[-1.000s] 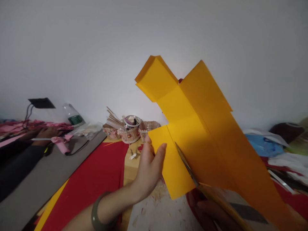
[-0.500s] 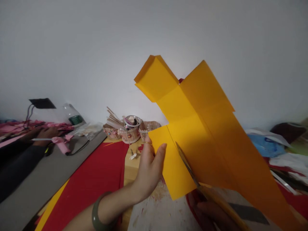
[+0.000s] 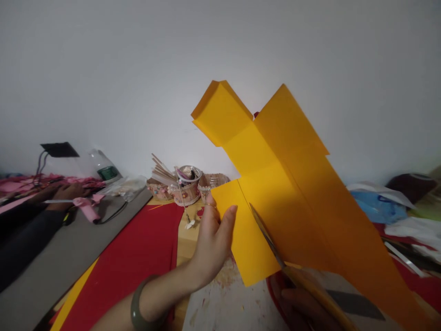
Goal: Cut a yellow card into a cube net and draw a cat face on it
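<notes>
A large sheet of folded yellow card is held up in front of me, creased along several lines and notched at its edges. My left hand grips its left flap, thumb on the near face and the fingers mostly behind. At the lower right my right hand is closed around a pair of scissors. One blade lies over the near face of the card, its tip close to the slit beside the flap. Shadow and the card's lower edge partly hide my right fingers and the scissor handles.
Red card lies left on the wooden table. Decorated pots with sticks and tools stand by the wall. Far left, another person's hands are near a pink glue gun. Plastic bags lie at right.
The right part of the yellow card has swung slightly left and down. My hands and the scissors keep nearly the same place.
</notes>
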`<state>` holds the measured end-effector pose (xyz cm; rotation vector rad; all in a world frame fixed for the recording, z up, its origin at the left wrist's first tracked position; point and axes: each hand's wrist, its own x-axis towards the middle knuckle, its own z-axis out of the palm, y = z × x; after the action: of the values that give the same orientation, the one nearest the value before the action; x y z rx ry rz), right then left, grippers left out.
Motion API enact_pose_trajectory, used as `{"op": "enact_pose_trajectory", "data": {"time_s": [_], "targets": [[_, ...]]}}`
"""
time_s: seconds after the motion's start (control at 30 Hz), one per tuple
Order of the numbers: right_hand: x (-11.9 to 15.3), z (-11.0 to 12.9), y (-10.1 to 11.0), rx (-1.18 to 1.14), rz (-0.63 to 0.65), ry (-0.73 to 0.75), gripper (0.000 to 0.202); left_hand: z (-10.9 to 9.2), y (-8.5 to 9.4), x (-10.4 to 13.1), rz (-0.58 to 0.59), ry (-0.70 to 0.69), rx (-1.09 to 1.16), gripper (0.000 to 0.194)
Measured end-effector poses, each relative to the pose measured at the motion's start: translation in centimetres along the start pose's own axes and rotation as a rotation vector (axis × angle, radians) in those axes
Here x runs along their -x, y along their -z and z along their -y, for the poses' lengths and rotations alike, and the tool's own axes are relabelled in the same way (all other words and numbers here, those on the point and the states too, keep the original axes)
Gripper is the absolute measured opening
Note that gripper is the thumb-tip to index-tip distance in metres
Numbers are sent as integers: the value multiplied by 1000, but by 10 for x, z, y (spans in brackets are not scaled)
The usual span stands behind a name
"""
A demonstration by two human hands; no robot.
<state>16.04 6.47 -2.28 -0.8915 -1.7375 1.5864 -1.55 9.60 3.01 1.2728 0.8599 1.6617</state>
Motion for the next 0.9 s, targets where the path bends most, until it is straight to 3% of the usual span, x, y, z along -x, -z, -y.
{"op": "enact_pose_trajectory", "data": {"time_s": [0.1, 0.37, 0.57, 0.9], "targets": [[-1, 4, 4, 59, 74, -21, 51, -1, 0, 1, 2, -2, 5, 25], [-5, -10, 8, 80, 92, -27, 55, 0, 0, 1, 7, -7, 3, 22], [4, -18, 12, 85, 31, -45, 25, 1, 0, 1, 13, -24, 13, 25], [7, -15, 12, 163, -140, -102, 23, -1, 0, 1, -22, 30, 19, 26]]}}
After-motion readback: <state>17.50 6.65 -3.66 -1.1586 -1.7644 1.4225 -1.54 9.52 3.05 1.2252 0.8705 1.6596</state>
